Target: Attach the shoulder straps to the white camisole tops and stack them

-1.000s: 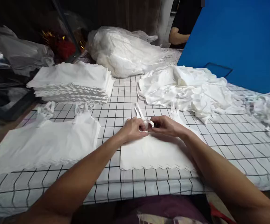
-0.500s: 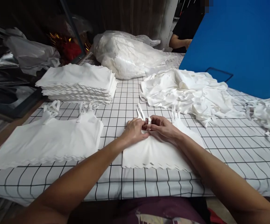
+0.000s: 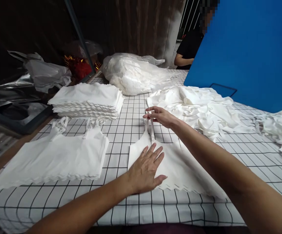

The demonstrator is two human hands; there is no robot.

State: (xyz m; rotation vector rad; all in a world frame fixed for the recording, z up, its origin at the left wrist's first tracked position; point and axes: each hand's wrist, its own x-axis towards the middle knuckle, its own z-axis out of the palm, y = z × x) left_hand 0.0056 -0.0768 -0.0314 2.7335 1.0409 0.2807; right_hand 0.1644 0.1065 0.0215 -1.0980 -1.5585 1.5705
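Change: a second ago I had both hands bunched together at the strap knot; now they are apart, and the top I am working on lies smoothed out with its strap drawn straight.
Flat pile: left of my left hand, a low layered stack of white tops (image 3: 55,159), edges scalloped, straps bunched at the far end.
Folded stack: beyond that, a neat block of folded white cloth (image 3: 87,100), soft and matte.
Left hand (image 3: 146,170): open, palm pressed flat on the white top (image 3: 177,165), thin cotton-like fabric with a wavy hem, directly under both my forearms.
Right hand (image 3: 160,116): fingers pinched on the narrow strap (image 3: 151,129), pulling it taut away from me.
Loose heap: right of my right hand, crumpled white garments (image 3: 199,107) on the grid-patterned table (image 3: 253,156).
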